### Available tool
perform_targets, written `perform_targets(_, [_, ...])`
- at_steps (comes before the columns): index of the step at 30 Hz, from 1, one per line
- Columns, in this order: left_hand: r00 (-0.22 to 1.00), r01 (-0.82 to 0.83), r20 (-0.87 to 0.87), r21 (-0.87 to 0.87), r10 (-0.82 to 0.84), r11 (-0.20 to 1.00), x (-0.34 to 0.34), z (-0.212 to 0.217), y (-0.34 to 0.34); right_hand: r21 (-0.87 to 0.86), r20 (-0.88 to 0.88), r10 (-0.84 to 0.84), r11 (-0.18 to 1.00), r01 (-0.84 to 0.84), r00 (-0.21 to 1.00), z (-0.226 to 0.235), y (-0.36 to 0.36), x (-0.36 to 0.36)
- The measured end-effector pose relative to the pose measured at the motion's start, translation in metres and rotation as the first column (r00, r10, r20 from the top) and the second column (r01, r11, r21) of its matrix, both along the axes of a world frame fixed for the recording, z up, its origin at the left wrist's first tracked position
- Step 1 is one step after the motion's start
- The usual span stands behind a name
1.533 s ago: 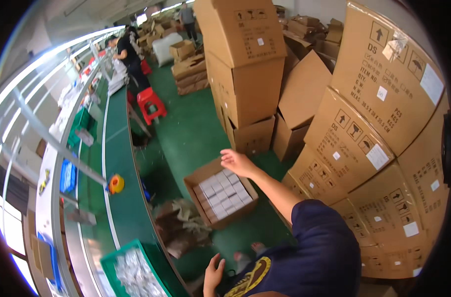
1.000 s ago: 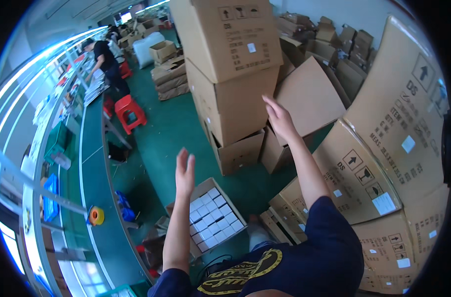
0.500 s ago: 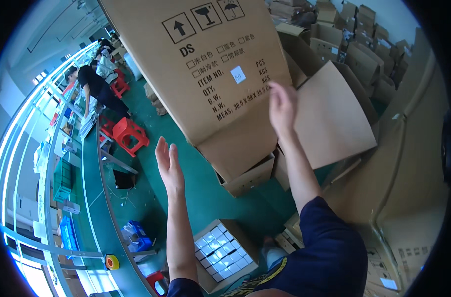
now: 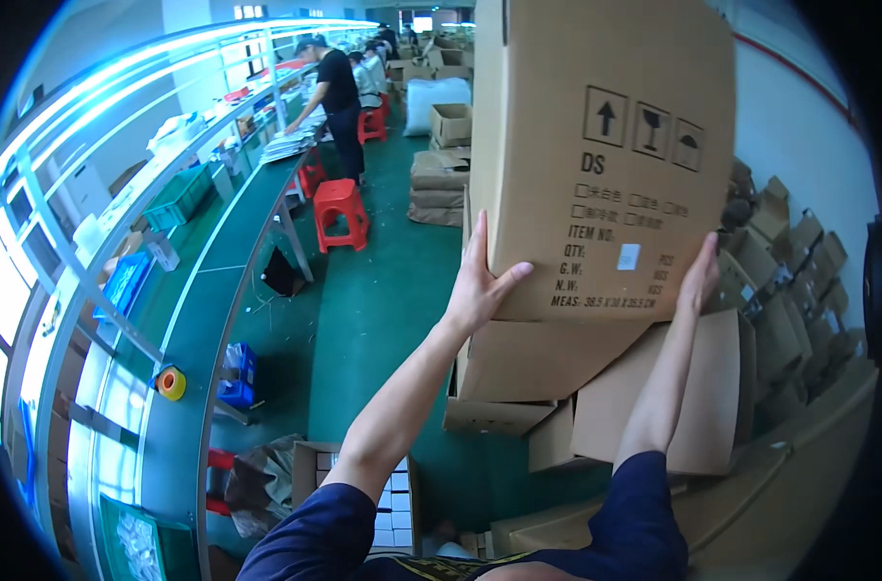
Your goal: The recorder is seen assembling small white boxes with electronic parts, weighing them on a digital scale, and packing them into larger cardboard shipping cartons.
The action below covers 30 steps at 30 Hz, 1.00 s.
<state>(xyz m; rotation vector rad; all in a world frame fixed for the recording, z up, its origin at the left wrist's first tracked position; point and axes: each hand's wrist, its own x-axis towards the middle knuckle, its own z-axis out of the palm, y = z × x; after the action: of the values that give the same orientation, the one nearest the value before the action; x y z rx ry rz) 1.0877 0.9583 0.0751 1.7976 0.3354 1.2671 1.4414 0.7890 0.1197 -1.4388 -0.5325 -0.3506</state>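
Observation:
A tall brown cardboard box (image 4: 610, 223) with printed marks and a small white label stands upright in front of me. My left hand (image 4: 481, 289) grips its lower left corner, thumb across the front face and fingers along the side. On the opposite side, my right hand (image 4: 697, 274) presses against the lower right edge, its fingers partly hidden. Directly beneath is another carton (image 4: 538, 358). An open box flap (image 4: 668, 397) spreads out below my right hand. Near my left elbow, an open carton (image 4: 308, 474) holds several rows of small white boxes, partly covered by my arm.
A long green workbench (image 4: 208, 329) runs along the left, with a yellow tape roll (image 4: 170, 383) on it. Red stools (image 4: 341, 215) and a blue bin (image 4: 237, 376) stand beside it. A person in dark clothes (image 4: 338, 97) bends over the bench. Empty cartons (image 4: 789, 261) pile up at right.
Both hands were raised and off the tall box; now they hold its lower sides. My view has tilted up and turned, so the box appears farther right.

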Motion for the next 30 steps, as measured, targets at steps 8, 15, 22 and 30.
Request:
perform_targets(8, [0.981, -0.048, 0.194, 0.255, -0.003, 0.966, -0.120, 0.108, -0.092, 0.462, 0.109, 0.043, 0.882, -0.089, 0.993, 0.132, -0.089, -0.129])
perform_targets(15, [0.963, -0.260, 0.109, 0.149, 0.246, 0.954, -0.316, 0.199, -0.199, 0.653, 0.271, -0.020, 0.739, -0.168, 0.962, 0.204, -0.112, -0.319])
perform_targets(22, [0.699, -0.611, 0.490, 0.030, 0.521, 0.791, -0.529, 0.219, -0.297, 0.542, 0.449, 0.294, 0.661, -0.519, 0.844, 0.137, -0.151, -0.460])
perform_targets(30, [0.671, -0.739, 0.186, 0.247, 0.718, 0.627, -0.642, 0.076, -0.456, 0.733, -0.081, 0.997, 0.061, -0.677, 0.002, 0.111, -0.181, -0.534])
